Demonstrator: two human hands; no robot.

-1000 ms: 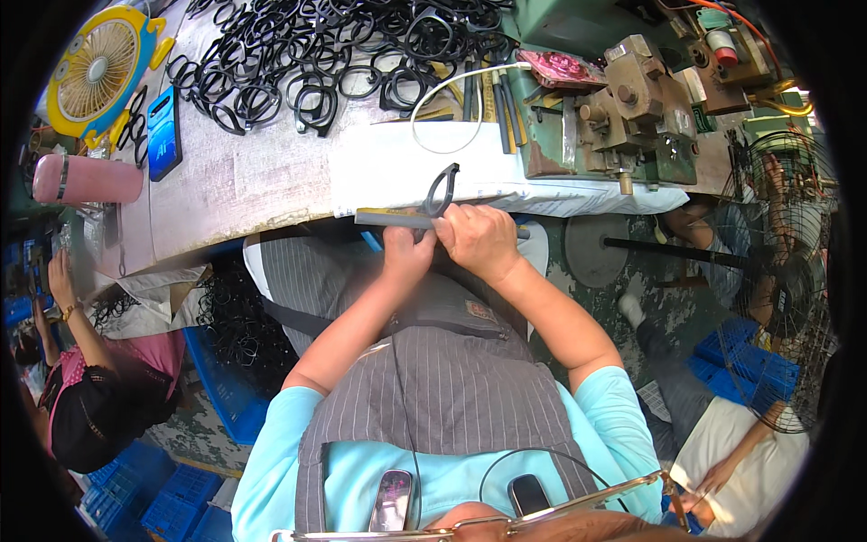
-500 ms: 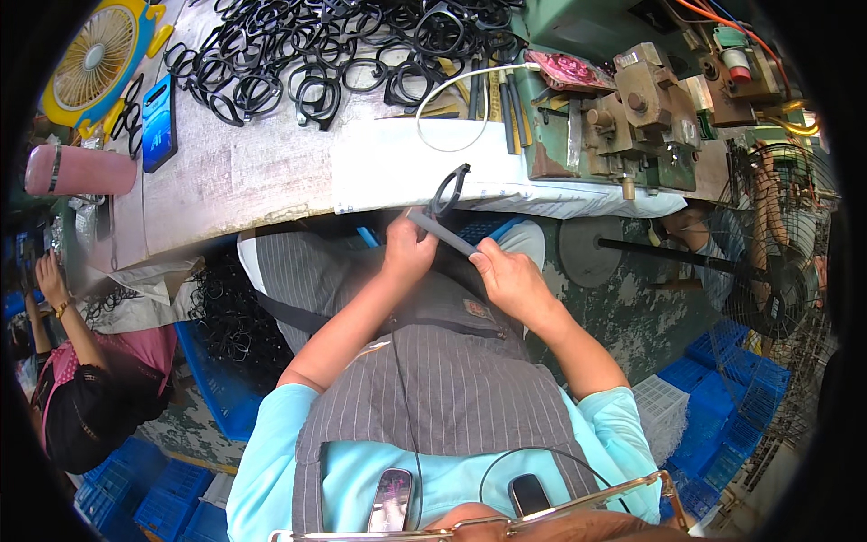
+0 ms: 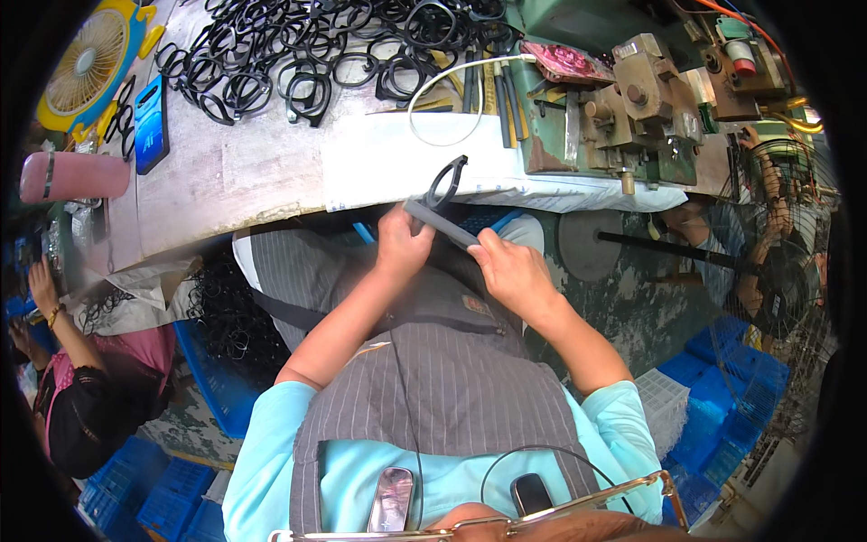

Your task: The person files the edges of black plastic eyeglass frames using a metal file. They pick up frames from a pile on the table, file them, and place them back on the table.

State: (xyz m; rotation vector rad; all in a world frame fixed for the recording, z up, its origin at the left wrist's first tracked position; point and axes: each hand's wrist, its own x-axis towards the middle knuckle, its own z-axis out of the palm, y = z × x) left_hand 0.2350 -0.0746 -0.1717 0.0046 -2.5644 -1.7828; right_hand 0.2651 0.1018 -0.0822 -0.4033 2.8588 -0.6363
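My left hand is closed around the near part of a black eyeglass frame, one rim of which rises past the fingers at the table's front edge. In my right hand is the near end of a flat grey file, pinched between thumb and fingers. The file slants up and left, its far end beside my left fingers and the frame. Where exactly it meets the frame is hidden by my left hand. Both hands are over my lap, just short of the white sheet on the table.
Many black eyeglass frames lie heaped at the back. Several files and a white cable lie beside a green machine bearing a pink phone. Left are a blue phone, pink bottle, yellow-blue fan and another person's arm.
The whole view has shifted slightly, so the table's things appear a little further left and up. Both hands keep their grips, with the file and eyeglass frame in nearly the same position.
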